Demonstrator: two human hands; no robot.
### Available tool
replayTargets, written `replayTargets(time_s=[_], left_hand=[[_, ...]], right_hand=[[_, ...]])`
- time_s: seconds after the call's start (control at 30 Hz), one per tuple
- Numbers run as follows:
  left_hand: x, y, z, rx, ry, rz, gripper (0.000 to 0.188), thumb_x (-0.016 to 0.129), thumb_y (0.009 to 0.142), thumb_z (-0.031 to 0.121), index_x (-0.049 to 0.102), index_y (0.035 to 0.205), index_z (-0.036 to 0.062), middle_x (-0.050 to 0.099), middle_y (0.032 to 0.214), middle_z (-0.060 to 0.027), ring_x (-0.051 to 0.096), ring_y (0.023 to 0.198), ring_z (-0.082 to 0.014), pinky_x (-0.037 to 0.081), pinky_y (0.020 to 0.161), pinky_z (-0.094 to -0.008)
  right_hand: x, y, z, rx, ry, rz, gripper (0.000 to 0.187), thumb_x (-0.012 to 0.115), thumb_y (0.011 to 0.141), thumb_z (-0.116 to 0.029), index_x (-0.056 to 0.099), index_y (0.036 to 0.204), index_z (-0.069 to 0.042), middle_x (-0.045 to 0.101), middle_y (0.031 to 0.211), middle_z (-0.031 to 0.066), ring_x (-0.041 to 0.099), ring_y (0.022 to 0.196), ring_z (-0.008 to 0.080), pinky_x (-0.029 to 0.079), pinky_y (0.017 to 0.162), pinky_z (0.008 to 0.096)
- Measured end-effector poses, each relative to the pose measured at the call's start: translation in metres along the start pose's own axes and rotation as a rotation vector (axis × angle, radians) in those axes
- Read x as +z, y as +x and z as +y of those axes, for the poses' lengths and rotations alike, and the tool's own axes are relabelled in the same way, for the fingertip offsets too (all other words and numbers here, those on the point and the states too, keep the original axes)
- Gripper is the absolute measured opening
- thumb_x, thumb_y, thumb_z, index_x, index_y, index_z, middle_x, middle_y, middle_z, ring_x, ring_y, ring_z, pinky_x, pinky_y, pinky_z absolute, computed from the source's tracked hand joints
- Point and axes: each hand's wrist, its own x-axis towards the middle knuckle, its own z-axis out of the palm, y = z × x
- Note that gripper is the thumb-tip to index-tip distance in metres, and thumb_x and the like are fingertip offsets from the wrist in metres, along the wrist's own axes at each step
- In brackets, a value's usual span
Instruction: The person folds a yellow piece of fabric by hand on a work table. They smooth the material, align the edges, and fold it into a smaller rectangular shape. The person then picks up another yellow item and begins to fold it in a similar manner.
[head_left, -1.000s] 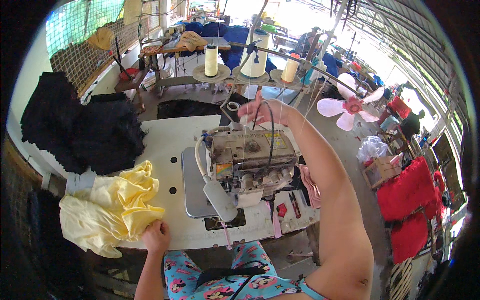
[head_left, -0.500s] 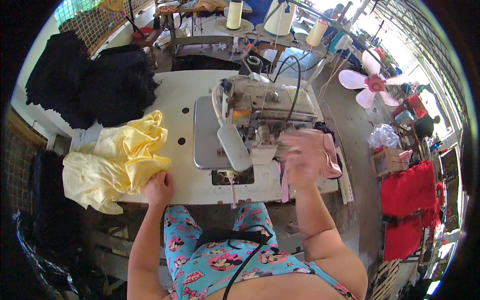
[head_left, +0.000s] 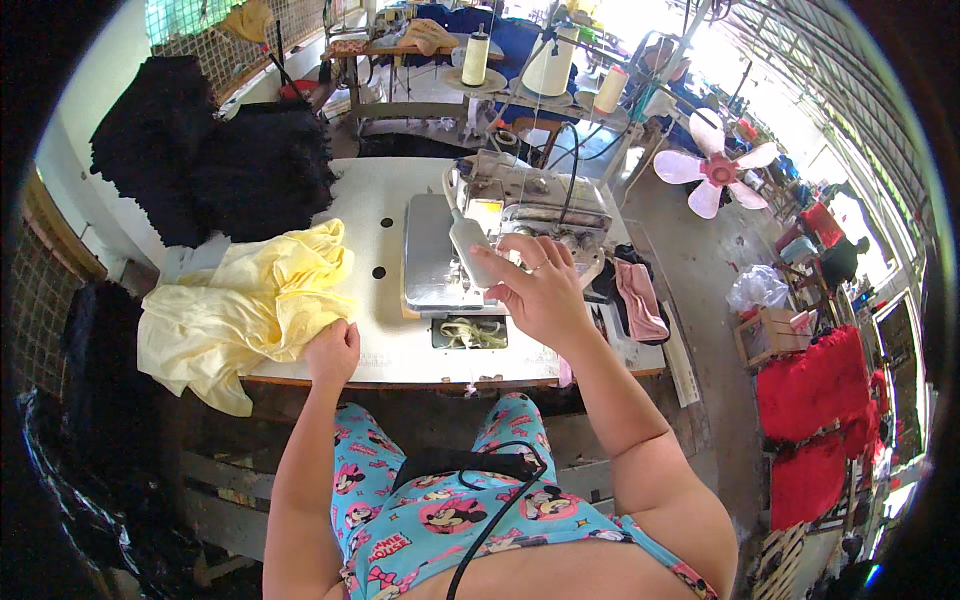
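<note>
Yellow cloth (head_left: 250,290) lies left of the sewing machine (head_left: 525,190), none yet at its needle end; the curled left hand (head_left: 333,351) touches the cloth, grip unclear; right hand (head_left: 545,305), fingers spread, fronts the machine.

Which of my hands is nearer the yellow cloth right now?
Left. Your left hand is at the lower right edge of the yellow cloth; your right hand is well to its right, at the sewing machine.

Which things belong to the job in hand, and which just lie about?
In use, seemingly:
yellow cloth, by the left hand
sewing machine, by the right hand

Lying about, seemingly:
black cloth
pink cloth
red cloth
plastic bag
</note>
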Motion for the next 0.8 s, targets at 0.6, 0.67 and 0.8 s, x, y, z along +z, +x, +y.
replayTargets(time_s=[0.6,0.67,0.8], left_hand=[[0.018,0.0,-0.015,-0.005,-0.097,0.086,0.007,0.054,0.072,0.015,0.053,0.068,0.0103,0.058,0.066,-0.0107,0.058,0.065,-0.0307,0.042,0.058,-0.0406],[0.018,0.0,-0.012,-0.007,-0.085,0.078,0.006,0.053,0.072,0.015,0.053,0.067,0.0109,0.057,0.064,-0.0103,0.058,0.063,-0.0304,0.042,0.057,-0.0404],[0.005,-0.002,-0.009,-0.025,-0.142,-0.02,0.006,0.053,0.073,0.015,0.053,0.067,0.0128,0.056,0.062,-0.0097,0.058,0.061,-0.0303,0.042,0.055,-0.0404]], right_hand=[[0.001,-0.003,-0.011,0.126,0.01,-0.061,0.056,0.067,0.076,-0.024,0.047,0.128,-0.029,0.047,0.116,0.0062,0.051,0.101,0.025,0.04,0.086,0.0418],[0.001,-0.005,-0.009,0.114,0.005,-0.057,0.056,0.067,0.076,-0.025,0.046,0.128,-0.03,0.047,0.116,0.0051,0.051,0.099,0.0237,0.04,0.084,0.0413],[0.004,-0.008,-0.007,0.092,-0.028,-0.068,0.055,0.066,0.077,-0.024,0.047,0.128,-0.031,0.047,0.116,0.0049,0.052,0.099,0.0236,0.04,0.083,0.04]])
